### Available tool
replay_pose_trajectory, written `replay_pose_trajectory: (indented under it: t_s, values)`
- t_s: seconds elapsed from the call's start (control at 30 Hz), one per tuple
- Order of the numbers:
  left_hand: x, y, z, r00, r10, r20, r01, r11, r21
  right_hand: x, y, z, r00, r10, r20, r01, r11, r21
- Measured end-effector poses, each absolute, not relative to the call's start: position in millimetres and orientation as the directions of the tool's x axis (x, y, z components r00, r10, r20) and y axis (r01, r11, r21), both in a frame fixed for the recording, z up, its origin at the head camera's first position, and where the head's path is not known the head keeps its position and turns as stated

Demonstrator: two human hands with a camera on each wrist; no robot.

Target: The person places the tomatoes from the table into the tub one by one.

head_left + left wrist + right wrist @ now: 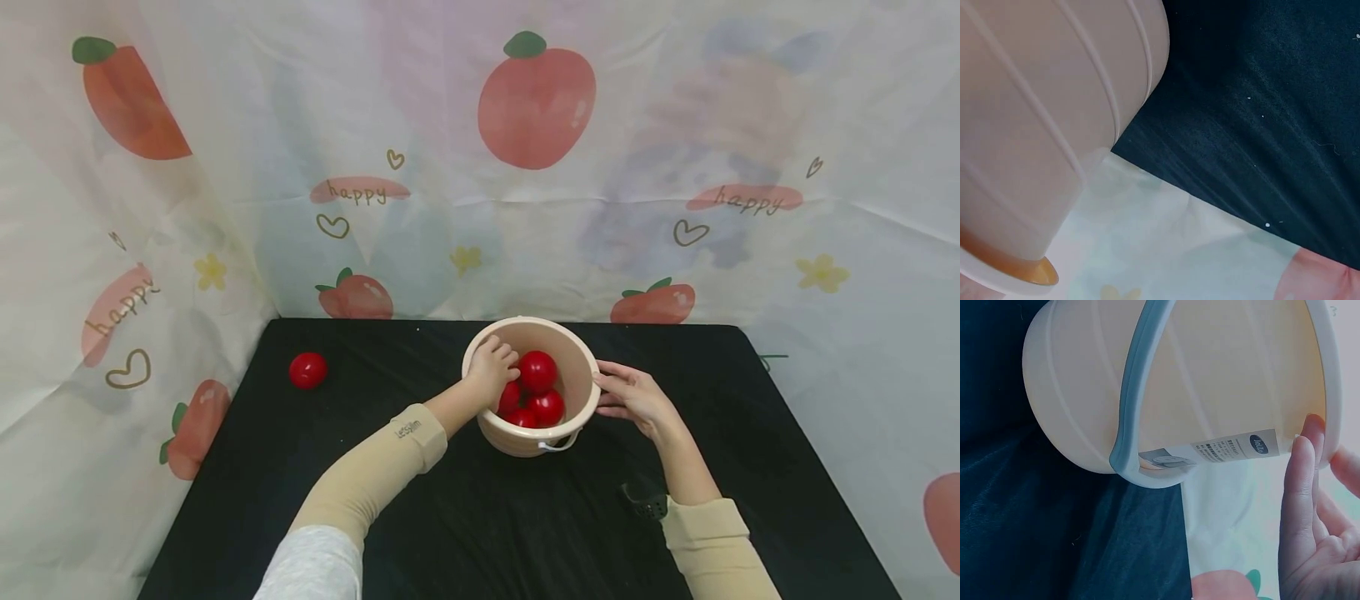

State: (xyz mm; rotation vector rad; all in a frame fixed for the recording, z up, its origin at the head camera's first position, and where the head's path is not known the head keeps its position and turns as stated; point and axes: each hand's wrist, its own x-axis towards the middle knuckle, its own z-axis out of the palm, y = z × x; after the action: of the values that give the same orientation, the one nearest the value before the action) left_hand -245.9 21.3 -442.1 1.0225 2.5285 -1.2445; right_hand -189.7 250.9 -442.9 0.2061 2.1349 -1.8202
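red balls [538, 372] in beige bucket [577, 367], l hand [491, 369] inside, r hand [633, 396] on rim

1 red ball [308, 370] lies apart on the black tablecloth [420, 517]; a fruit-printed curtain [420, 108] hangs behind.

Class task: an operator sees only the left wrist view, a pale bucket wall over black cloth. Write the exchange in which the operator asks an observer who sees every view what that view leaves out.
Operator: What is inside the bucket?
Observer: The head view shows several red balls in the bucket.
Operator: Where is the left hand?
Observer: The left hand reaches into the bucket, its fingers curled beside the top ball; whether it grips one is hidden.
Operator: And the right hand?
Observer: The right hand lies with straight fingers against the bucket's outer wall, fingertips at the rim.
Operator: Anything outside the bucket?
Observer: One red ball lies alone on the black cloth, far left.
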Motion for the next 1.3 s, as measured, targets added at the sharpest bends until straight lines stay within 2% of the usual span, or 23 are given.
replay_pose_trajectory:
  t_s: [0.27,0.53,0.73,0.9,1.1,1.3]
  values:
    - [-244,23,-442,-0.744,0.499,-0.444,0.662,0.461,-0.592,-190,250,-443,-0.935,-0.106,-0.338,0.318,0.168,-0.933]
    - [-244,20,-443,-0.737,0.559,-0.379,0.667,0.513,-0.54,-190,249,-440,-0.933,-0.106,-0.345,0.325,0.164,-0.931]
    - [-243,14,-437,-0.717,0.67,-0.191,0.677,0.606,-0.418,-189,249,-438,-0.928,-0.113,-0.355,0.338,0.143,-0.93]
    - [-240,-1,-425,-0.725,0.689,-0.013,0.658,0.687,-0.31,-190,249,-438,-0.929,-0.109,-0.353,0.336,0.148,-0.93]
    - [-240,-43,-415,-0.772,0.598,0.216,0.573,0.801,-0.172,-190,249,-439,-0.929,-0.106,-0.353,0.337,0.147,-0.93]
    - [-247,-100,-426,-0.825,0.418,0.38,0.433,0.9,-0.049,-190,249,-438,-0.93,-0.109,-0.352,0.336,0.143,-0.931]
